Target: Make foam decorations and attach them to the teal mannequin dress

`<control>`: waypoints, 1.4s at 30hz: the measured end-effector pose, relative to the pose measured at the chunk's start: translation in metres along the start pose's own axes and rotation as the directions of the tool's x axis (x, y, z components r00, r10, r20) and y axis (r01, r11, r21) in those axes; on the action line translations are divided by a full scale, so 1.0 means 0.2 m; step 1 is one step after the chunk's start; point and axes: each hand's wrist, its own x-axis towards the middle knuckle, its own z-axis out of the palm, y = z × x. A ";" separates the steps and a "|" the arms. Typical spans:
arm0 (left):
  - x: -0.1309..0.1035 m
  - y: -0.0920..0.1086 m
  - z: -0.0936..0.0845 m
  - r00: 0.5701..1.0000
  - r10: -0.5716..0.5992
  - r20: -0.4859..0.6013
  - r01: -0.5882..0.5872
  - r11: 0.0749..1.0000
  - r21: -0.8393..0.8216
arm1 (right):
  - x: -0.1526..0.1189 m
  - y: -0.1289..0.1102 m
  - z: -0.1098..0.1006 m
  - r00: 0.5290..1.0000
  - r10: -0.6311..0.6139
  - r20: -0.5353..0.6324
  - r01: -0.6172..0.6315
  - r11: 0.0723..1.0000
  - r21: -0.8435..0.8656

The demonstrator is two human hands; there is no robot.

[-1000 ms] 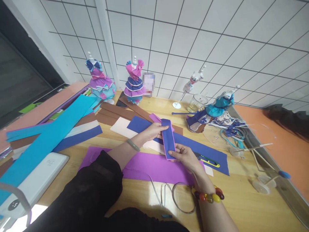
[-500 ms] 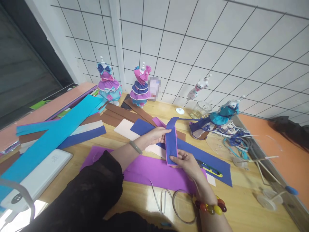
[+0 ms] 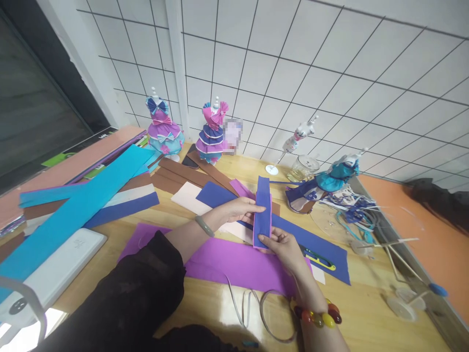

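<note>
Between my two hands is a narrow blue strip with purple edging point(image 3: 263, 215), crepe paper by its look, held upright over the table. My left hand point(image 3: 240, 210) pinches its left edge around the middle, thumb on top and fingers behind. At the lower right corner my right hand point(image 3: 282, 244) grips it between thumb and fingers. Below lies a wide purple sheet point(image 3: 227, 259), partly covered by my forearms. A blue sheet point(image 3: 330, 254) spreads to the right, with a yellow-green cutter or snips point(image 3: 320, 259) on it beside my right hand.
Dressed miniature mannequins point(image 3: 164, 132) stand along the back, and a bare one point(image 3: 293, 142) leans near a glass jar point(image 3: 304, 168). Coloured strips point(image 3: 80, 205) and a white power bank point(image 3: 69, 264) lie left. A cord point(image 3: 276, 318) coils in front; ribbon scraps point(image 3: 355, 215) sit right.
The strip's upper end, folded over toward the right before, now stands straight up. Both hands keep hold of it, and my left hand sits slightly lower.
</note>
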 end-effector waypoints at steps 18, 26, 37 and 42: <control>0.01 -0.02 0.02 1.000 -0.001 -0.019 0.000 1.000 -0.008 | 0.02 0.03 0.02 0.999 -0.043 0.020 0.044 0.997 -0.071; 0.03 -0.03 0.01 0.998 -0.034 -0.047 0.029 0.994 -0.105 | 0.01 0.01 0.02 0.999 -0.041 0.026 0.043 0.997 -0.064; 0.05 -0.05 -0.03 0.998 -0.012 -0.059 -0.002 0.973 -0.231 | -0.01 0.00 0.02 0.999 -0.035 0.013 0.034 0.999 0.034; 0.08 -0.07 -0.06 0.997 0.047 -0.060 -0.061 0.967 -0.247 | 0.00 0.00 0.02 0.999 -0.031 0.013 0.030 0.999 0.034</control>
